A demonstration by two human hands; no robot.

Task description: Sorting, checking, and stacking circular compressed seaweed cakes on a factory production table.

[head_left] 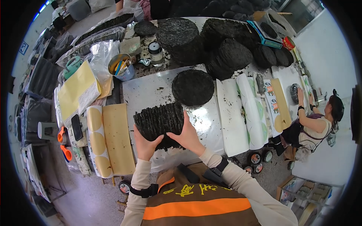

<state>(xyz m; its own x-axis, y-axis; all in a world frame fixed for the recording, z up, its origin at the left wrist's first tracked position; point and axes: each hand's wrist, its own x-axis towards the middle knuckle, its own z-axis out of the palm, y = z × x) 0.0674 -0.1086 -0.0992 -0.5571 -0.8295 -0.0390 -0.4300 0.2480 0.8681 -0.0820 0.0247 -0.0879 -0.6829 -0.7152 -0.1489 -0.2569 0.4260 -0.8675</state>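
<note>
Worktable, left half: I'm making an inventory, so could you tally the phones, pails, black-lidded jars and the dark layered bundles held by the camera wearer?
Phone: 1
Pail: 1
Black-lidded jar: 1
Dark layered bundle, between left hand and right hand: 1
Total: 4

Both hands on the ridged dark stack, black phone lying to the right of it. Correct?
Not quite: the head view shows the black phone to the left of the ridged dark stack. The rest stands: left hand and right hand are both on the stack.
</note>
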